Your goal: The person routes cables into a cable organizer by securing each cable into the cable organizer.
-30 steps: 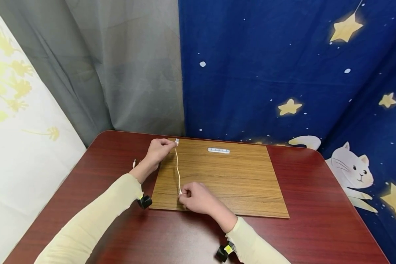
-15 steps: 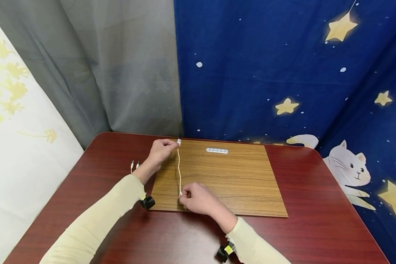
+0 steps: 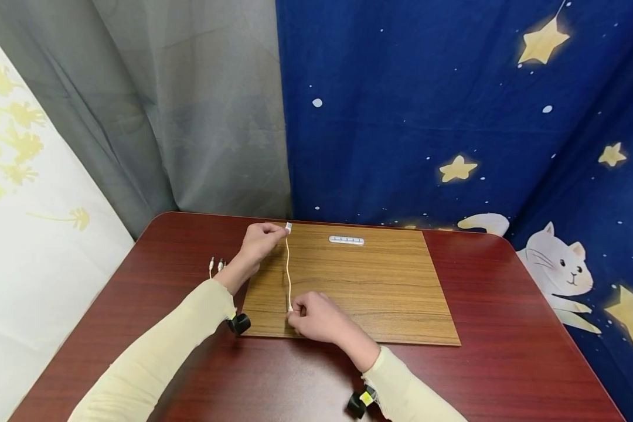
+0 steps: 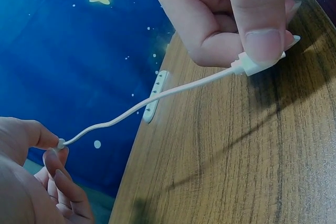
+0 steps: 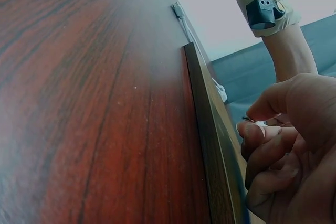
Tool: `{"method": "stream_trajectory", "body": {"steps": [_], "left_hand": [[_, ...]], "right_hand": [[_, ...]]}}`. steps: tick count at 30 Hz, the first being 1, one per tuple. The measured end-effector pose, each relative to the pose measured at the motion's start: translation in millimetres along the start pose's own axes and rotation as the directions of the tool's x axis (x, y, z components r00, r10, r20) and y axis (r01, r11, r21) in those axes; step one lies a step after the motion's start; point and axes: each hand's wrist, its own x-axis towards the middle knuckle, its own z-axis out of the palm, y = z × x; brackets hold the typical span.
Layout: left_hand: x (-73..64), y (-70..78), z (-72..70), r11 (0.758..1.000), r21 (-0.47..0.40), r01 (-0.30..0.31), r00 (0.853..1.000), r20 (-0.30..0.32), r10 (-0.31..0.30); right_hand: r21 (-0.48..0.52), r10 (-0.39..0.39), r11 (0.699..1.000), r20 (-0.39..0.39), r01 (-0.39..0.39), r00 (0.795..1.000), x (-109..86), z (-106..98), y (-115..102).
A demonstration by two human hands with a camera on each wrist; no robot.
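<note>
A short white USB cable (image 3: pixel 288 269) runs between my two hands over the left part of the wood-grain board (image 3: pixel 374 281). Near the board's far left corner, my left hand (image 3: pixel 260 240) pinches the cable just behind its USB plug (image 3: pixel 288 227), which points away from me. Close to the board's front edge, my right hand (image 3: pixel 316 316) holds the other end; in the left wrist view its thumb and finger pinch the white connector (image 4: pixel 257 65). A tiny metal tip (image 5: pixel 248 119) shows between the right fingertips in the right wrist view. The cable casts a shadow on the board.
A white strip (image 3: pixel 346 240) with several small dark slots lies near the board's far edge. Left of the board, more white cable plugs (image 3: pixel 211 264) lie on the red-brown table (image 3: pixel 506 328), partly behind my left forearm. Curtains hang beyond the table's far edge.
My left hand has shifted a little to the right over the board, bringing the plug end with it. The right hand stays nearly where it was. The head view has turned slightly.
</note>
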Motion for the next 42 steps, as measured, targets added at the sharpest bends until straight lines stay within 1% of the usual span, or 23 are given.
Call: {"method": "stream_trajectory", "body": {"steps": [4, 7, 19, 26, 33, 39, 42], "left_hand": [[1.7, 0.7, 0.7, 1.000, -0.004, 0.011, 1.000, 0.006, -0.011], [3.7, 1.3, 2.0, 1.000, -0.006, 0.017, 1.000, 0.009, -0.017], [10.2, 3.6, 13.9, 1.000, 0.006, 0.000, 1.000, -0.013, 0.000], [13.2, 6.3, 18.7, 1.000, -0.010, 0.000, 1.000, -0.012, 0.000], [15.3, 8.9, 22.0, 0.999, -0.037, 0.017, 1.000, 0.001, -0.017], [17.3, 11.5, 26.9, 0.997, -0.072, 0.017, 1.000, 0.017, -0.016], [18.4, 12.4, 28.3, 0.996, -0.082, 0.027, 0.999, 0.023, -0.025]], "right_hand": [[0.010, 0.026, 1.000, 0.008, -0.026, 1.000, -0.6, -1.7, -0.1], [0.015, 0.031, 0.999, 0.009, -0.031, 0.999, -0.6, -2.8, 0.1], [0.008, 0.037, 0.999, -0.006, -0.037, 0.999, -0.4, -6.7, 1.3], [-0.039, 0.016, 0.999, -0.018, -0.017, 1.000, 0.5, -9.6, 3.4], [-0.043, 0.048, 0.998, -0.015, -0.049, 0.999, 0.5, -12.1, 2.9], [-0.078, 0.045, 0.996, -0.025, -0.047, 0.999, 0.4, -14.5, 3.2], [-0.098, 0.035, 0.994, -0.036, -0.038, 0.999, 0.8, -16.2, 3.1]]}}
